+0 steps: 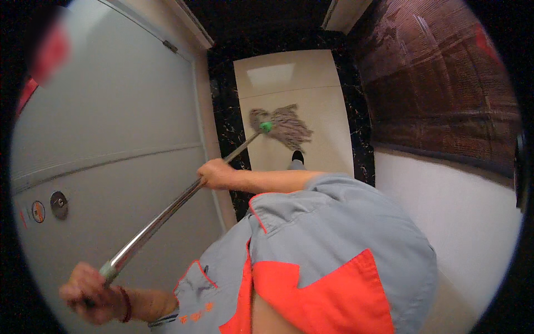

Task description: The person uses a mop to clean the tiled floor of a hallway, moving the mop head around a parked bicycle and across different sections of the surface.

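A string mop lies with its grey-brown strands spread on the cream floor tiles. A green connector joins them to a long metal handle, which slants down to the lower left. My left hand, with a dark band at the wrist, is closed around the handle's top end near a pale green section. Farther down the shaft, my right hand grips it, the forearm crossing in front of my body. The tip of my dark shoe shows just behind the strands.
A grey door or panel with a round metal lock runs along the left. Black marble-look borders frame the tiles. To the right are a brown patterned covering and a white wall surface. A dark opening lies ahead.
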{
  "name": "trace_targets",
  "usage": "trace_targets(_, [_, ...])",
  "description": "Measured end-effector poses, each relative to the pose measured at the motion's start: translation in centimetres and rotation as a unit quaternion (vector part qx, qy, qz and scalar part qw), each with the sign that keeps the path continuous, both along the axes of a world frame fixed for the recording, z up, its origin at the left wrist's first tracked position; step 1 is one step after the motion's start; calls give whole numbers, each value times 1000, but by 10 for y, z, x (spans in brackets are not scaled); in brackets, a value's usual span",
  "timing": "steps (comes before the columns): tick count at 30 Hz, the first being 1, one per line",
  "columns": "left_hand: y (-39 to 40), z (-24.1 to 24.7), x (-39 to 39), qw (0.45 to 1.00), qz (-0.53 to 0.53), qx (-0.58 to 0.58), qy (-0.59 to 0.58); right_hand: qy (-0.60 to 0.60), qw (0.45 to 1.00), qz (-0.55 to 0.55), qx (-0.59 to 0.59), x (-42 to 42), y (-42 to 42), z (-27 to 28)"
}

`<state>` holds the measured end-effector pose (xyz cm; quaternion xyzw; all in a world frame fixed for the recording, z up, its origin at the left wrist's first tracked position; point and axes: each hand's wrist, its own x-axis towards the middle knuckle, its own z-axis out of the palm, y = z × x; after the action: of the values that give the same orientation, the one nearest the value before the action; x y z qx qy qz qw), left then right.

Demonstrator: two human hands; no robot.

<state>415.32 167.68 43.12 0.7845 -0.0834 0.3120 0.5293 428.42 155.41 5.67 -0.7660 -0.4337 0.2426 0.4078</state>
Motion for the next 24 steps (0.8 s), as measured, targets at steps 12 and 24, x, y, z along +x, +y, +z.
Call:
trace_targets(12, [-69, 5, 56, 997, 76, -5, -27, 47, 992, 107, -40, 71, -84, 37])
trace_targets(24, [-177, -149, 220, 961, -205, 114, 147, -183, 909, -306, -216, 280, -247, -97])
